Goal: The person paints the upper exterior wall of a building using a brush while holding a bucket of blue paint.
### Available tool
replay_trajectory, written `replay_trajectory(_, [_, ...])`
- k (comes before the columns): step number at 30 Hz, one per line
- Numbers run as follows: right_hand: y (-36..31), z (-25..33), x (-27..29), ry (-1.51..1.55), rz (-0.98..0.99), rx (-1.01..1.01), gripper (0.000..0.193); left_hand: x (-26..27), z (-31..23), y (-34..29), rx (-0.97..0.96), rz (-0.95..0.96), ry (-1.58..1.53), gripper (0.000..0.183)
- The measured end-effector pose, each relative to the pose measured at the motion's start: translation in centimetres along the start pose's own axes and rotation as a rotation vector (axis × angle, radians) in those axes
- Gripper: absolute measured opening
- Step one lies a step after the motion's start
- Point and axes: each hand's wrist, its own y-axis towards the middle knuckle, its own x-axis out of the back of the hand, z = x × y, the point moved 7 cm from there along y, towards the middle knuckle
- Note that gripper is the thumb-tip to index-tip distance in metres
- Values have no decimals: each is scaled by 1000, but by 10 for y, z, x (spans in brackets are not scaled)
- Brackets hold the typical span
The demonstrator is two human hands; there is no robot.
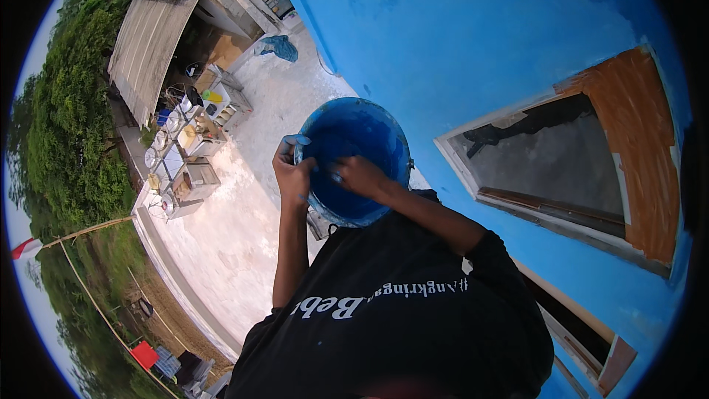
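A blue, paint-smeared bucket (363, 120) is held in front of my chest, its mouth facing up, with blue paint coating the inside. My left hand (292, 168) is closed on the bucket's left rim, and blue paint marks its thumb and fingers. Over the rim from the right, my right hand (357, 176) reaches down into the bucket. Its fingers are curled, with blue paint on their tips; what they hold, if anything, is hidden.
A freshly blue wall (413, 37) rises to my right, with a window opening (546, 162) framed partly in brown-orange paint. Tables with dishes (181, 144) stand to the left on a pale concrete floor (236, 207). A crumpled blue sheet (278, 47) lies farther off.
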Motion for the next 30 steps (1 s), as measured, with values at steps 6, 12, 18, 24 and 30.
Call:
replay_trajectory(6, [-4, -4, -17, 7, 106, -49, 34, 1, -3, -4, 46, -51, 47, 35])
replay_trajectory(12, [-4, -9, -10, 111, -7, -45, 29, 4, 1, -2, 12, -29, 18, 34])
replay_trajectory(18, [-4, -16, 32, 328, -281, -112, 23, 15, 9, 0, 16, -73, 0, 33])
replay_trajectory(24, [-8, -28, 31, 539, -206, -417, 23, 13, 8, -6, -13, -51, -28, 34])
replay_trajectory(30, [-14, -35, 14, 573, -202, -510, 22, 14, 5, -11, -16, -57, 33, 33])
